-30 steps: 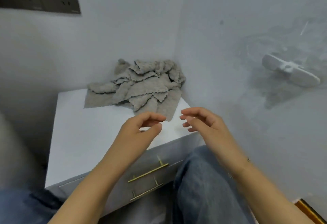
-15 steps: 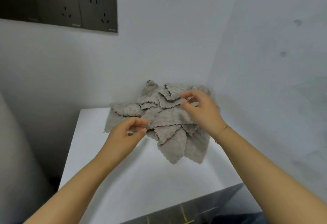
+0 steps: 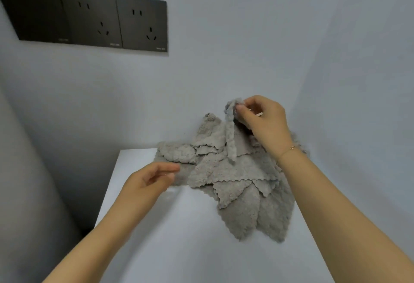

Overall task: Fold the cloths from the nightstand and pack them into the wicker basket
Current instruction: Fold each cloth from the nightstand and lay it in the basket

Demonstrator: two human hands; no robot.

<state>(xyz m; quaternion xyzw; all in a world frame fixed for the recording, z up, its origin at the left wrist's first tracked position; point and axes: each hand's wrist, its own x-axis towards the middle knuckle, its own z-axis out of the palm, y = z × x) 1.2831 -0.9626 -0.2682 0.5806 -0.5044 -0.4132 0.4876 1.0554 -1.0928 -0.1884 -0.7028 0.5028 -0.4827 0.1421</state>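
Observation:
A heap of several grey-beige cloths with wavy edges lies at the back right corner of the white nightstand. My right hand pinches a corner of one cloth and holds it up above the heap, so a strip of it hangs down. My left hand is at the heap's left edge, thumb and fingers close together by a cloth's edge; whether they hold it I cannot tell. The wicker basket is out of view.
The nightstand stands in a corner, with grey walls right behind and to the right of the heap. A row of dark wall sockets is mounted high on the back wall. A dark gap runs along the nightstand's left side.
The view has risen and moved closer to the heap. My right hand has lifted a cloth's corner up off the heap. My left hand stays at the heap's left edge.

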